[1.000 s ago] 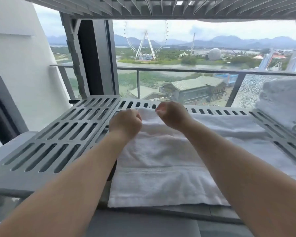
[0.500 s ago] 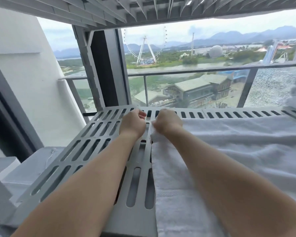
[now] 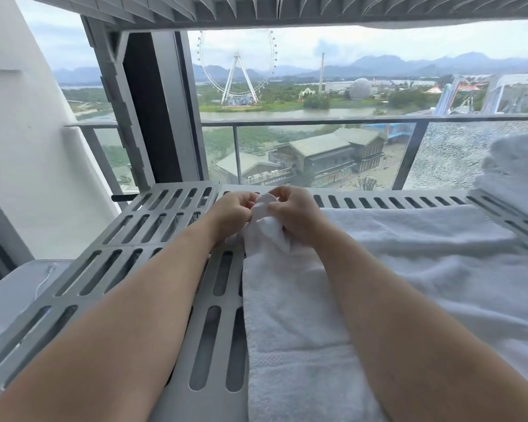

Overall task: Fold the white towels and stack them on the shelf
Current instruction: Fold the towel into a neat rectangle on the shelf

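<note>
A white towel (image 3: 409,269) lies spread over the grey slatted shelf (image 3: 153,239). Its far left corner is lifted off the slats. My left hand (image 3: 232,213) and my right hand (image 3: 293,216) sit close together at that corner, both pinching it with the fingertips. A bunched fold of towel hangs between the two hands. At the right edge of the shelf stands a stack of folded white towels (image 3: 515,175).
Another slatted shelf (image 3: 256,10) runs overhead. Behind the shelf are a window, a dark frame post (image 3: 153,117) and a glass balcony railing (image 3: 348,121). A white wall (image 3: 19,147) rises on the left, and a grey ledge with a thin cable (image 3: 19,287) lies below it.
Both hands went from flat fists on the towel's far edge to pinching and lifting its left corner. The camera view swung left, then back a little to the right.
</note>
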Motion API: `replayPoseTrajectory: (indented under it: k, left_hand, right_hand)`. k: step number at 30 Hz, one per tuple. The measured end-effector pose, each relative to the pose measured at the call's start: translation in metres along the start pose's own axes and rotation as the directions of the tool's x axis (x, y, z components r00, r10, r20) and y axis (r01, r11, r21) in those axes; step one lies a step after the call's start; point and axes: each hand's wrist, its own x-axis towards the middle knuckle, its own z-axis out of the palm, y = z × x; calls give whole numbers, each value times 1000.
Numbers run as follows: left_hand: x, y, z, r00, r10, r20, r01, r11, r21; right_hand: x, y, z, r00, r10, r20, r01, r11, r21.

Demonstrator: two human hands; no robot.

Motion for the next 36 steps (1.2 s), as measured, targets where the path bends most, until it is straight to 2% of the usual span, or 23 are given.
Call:
replayPoseTrajectory:
  k: [6, 10, 14, 17, 20, 24, 26, 28, 30, 32, 34, 36]
  left_hand:
    - [-6, 3, -3, 999, -34, 8, 34, 985, -166]
    - [-8, 0, -6, 999, -26, 38, 31, 990, -136]
    - [-7, 4, -8, 1000, 9, -28, -14, 986, -165]
    - [-9, 10, -7, 998, -17, 65, 29, 984, -174]
    - [-13, 11, -7, 993, -21, 113, 28, 998, -60]
    - [-15, 11, -13, 1000, -1, 19, -2, 984, 178]
    - [-14, 14, -13, 1000, -2, -31, 8, 979, 205]
    - [-13, 17, -11, 997, -8, -72, 24, 974, 225]
    - [-12, 18, -11, 994, -3, -110, 39, 945, 323]
    - [-12, 15, -14, 983, 25, -184, 64, 884, 463]
    - [-15, 9, -18, 964, 59, -261, 95, 835, 542]
    - [-18, 3, -20, 953, 86, -291, 100, 816, 569]
  right_hand:
    - [-3, -8, -3, 1000, -6, 14, 5, 994, 105]
    - [-4, -8, -5, 1000, 13, 2, -13, 975, 220]
    - [-2, -12, -12, 997, 77, 1, -71, 915, 397]
    - [1, -12, -16, 993, 119, -12, -100, 882, 460]
    - [3, -14, -15, 986, 147, -83, -98, 901, 422]
    - [4, -21, -20, 968, 200, -150, -110, 878, 465]
    - [5, -25, -22, 962, 212, -170, -107, 871, 479]
    - [5, -28, -20, 958, 218, -185, -109, 876, 470]
    - [4, -30, -16, 963, 218, -158, -135, 900, 414]
    - [1, -29, -13, 980, 199, -6, -191, 949, 252]
    - [-3, -28, -11, 961, 194, 198, -210, 975, 66]
    - [-7, -26, -9, 946, 172, 276, -171, 985, -28]
